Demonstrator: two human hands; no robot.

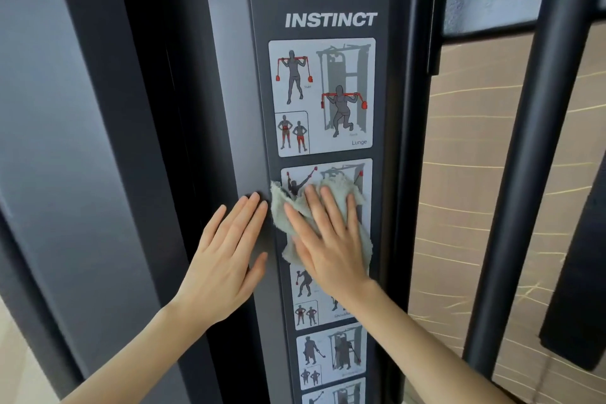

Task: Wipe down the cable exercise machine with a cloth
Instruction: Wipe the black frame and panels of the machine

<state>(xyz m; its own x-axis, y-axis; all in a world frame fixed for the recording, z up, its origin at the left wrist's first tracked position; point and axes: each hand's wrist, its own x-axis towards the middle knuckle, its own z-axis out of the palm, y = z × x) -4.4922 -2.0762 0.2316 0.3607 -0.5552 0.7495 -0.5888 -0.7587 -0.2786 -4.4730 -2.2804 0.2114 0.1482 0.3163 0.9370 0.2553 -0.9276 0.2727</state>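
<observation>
**Q:** What occupies the centre of the frame?

**A:** The dark upright column of the cable exercise machine [226,75]. It bears a tall exercise placard [319,3] headed "INSTINCT". Panels of figure drawings run down it to the lower edge, and the top panel is labelled "Lunge".

**Q:** Where is the cloth, and how is it held?

**A:** The pale grey-green terry cloth [278,207] lies crumpled over the placard's second panel, at centre frame. The right hand [328,246] presses it flat against the placard, fingers [329,207] straight and spread, curled round nothing.

**Q:** And the other hand?

**A:** The left hand [226,256], left of centre, lies flat on the bare column, fingers straight and close together. Its tips are just beside the cloth's left edge; whether they touch the cloth cannot be told.

**Q:** What fills the right of the frame?

**A:** A black tube [531,174] rising steeply, in front of a tan veined wall [459,174].
</observation>
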